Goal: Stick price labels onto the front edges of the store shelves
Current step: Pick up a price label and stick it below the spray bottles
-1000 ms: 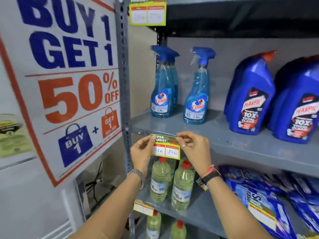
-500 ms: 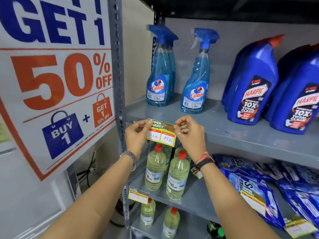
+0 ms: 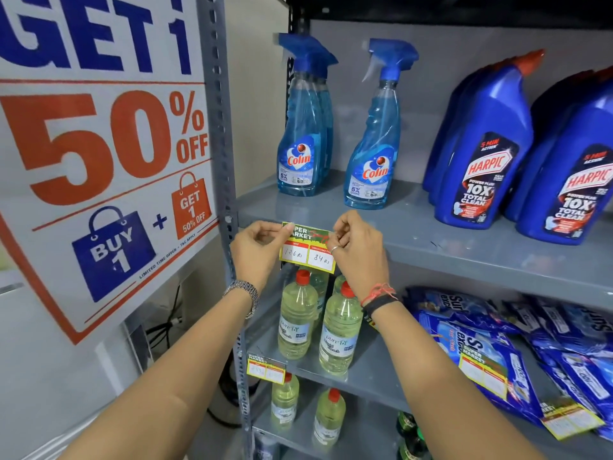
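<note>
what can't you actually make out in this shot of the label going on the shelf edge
All in the head view:
- Price label: its upper corners are covered by the left hand and right hand, so whether it is already stuck to the shelf edge is unclear.
- Lower label: its prices are too blurred to read.
- Promo sign: its top line is cut off by the frame edge.

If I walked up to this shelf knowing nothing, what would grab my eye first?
Probably the huge promotional sign on the left, shouting 50% OFF in orange. Next, the two hands, left hand and right hand, holding a yellow price label by its top corners against the grey shelf edge. Above it stand blue Colin spray bottles, with dark blue Harpic bottles to the right.
</note>
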`<state>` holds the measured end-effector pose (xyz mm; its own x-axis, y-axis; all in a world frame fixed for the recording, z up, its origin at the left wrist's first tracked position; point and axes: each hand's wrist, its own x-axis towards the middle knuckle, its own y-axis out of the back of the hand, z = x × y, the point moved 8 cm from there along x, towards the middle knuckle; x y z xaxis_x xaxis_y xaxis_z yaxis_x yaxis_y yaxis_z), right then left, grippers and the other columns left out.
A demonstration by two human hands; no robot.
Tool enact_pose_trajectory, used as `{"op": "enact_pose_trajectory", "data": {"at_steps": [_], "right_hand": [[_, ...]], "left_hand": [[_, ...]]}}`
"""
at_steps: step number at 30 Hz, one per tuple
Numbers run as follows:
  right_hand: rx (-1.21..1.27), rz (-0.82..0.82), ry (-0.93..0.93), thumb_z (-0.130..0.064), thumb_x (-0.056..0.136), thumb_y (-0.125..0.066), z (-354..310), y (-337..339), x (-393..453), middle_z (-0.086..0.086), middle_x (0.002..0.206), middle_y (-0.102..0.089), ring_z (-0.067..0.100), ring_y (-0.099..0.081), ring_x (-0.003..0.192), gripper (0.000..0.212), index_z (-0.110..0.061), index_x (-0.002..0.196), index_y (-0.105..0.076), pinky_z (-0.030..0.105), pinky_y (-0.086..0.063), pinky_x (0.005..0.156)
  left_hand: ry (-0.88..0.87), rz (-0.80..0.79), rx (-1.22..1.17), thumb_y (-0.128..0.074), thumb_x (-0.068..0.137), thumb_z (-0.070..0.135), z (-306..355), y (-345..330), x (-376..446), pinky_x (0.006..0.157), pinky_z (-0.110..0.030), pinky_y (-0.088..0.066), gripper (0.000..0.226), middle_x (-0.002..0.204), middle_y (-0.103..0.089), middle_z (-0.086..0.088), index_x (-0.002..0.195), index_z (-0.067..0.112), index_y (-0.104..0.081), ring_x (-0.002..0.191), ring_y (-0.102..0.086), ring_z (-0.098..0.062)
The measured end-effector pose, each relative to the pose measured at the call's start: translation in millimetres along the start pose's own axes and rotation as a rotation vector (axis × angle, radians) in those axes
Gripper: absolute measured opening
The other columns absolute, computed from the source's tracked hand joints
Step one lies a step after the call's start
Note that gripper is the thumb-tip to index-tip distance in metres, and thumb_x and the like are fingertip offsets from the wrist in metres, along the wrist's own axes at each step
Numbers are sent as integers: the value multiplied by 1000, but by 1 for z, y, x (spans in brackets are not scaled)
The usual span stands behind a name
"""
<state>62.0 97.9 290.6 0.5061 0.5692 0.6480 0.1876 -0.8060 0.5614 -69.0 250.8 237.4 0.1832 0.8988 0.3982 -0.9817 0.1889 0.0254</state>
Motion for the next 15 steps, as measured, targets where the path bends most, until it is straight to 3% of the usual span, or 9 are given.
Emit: {"op": "enact_pose_trajectory", "data": {"at_steps": [3,6,9,12,15], "right_hand": [[-251,89,89,-40,79,-66,-9,-5,2,1,97,-60,22,-51,93,30,-18,95,-56,38,-44,78],[-332,41,79,-62,74,-60,-10,-17,12,2,109,-64,25,-53,106,56,-17,108,-58,40,-40,89],[-330,-41,15,-61,74,-60,-3,-26,18,3,110,-67,26,-54,107,57,-17,110,-60,40,-38,89],[-289,-45,4,-50,79,-61,0,-25,17,1,110,-68,25,-54,106,44,-20,110,-62,38,-38,87],[-264,-87,5,-35,84,-62,4,-22,18,2,113,-69,25,-54,107,34,-22,115,-62,38,-39,90]], "left_hand": [[-277,15,214,-70,76,41,21,3,-2,81,-23,-43,22,95,-59,5,89,25,-62,92,-56,-11],[-533,-151,425,-58,86,39,38,-16,-4,95,-32,-37,21,110,-62,9,103,29,-67,112,-51,-12],[-559,-274,470,-57,87,40,38,-27,7,104,-43,-36,22,112,-68,11,103,33,-70,114,-57,-12],[-530,-315,408,-62,82,39,33,-28,17,96,-49,-43,21,106,-70,13,100,32,-72,102,-62,-10],[-513,-335,358,-64,82,33,32,-30,18,93,-49,-46,21,104,-69,15,100,29,-72,102,-62,-9]]}}
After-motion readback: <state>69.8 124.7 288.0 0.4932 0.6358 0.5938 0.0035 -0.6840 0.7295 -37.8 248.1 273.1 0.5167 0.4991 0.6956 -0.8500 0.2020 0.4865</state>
